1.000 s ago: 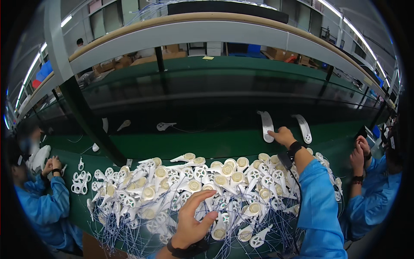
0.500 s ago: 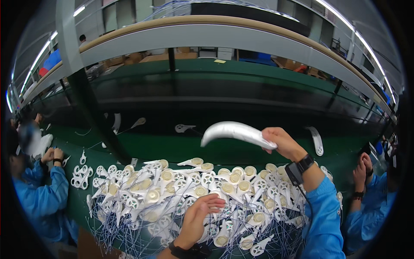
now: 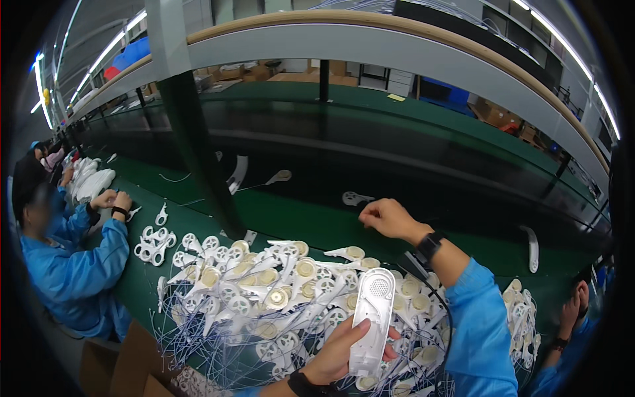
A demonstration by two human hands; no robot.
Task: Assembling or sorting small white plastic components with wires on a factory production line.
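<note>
One white shell (image 3: pixel 372 317) sits in the left hand (image 3: pixel 344 351), at about 6 o'clock in the view. It is a long, slim plastic piece with rounded ends, its upper end bearing a round grille of small holes, the rest smooth and plain. The fingers wrap its lower half from the left, thumb along its edge, and it stands nearly upright above the pile (image 3: pixel 264 298) of white parts with tan discs and thin blue-white wires on the green belt (image 3: pixel 311 225). The right hand (image 3: pixel 390 218), at 1 o'clock from the shell, is curled closed over the belt; whether it holds anything I cannot tell. At 9 o'clock a co-worker (image 3: pixel 73 264) in blue works.
</note>
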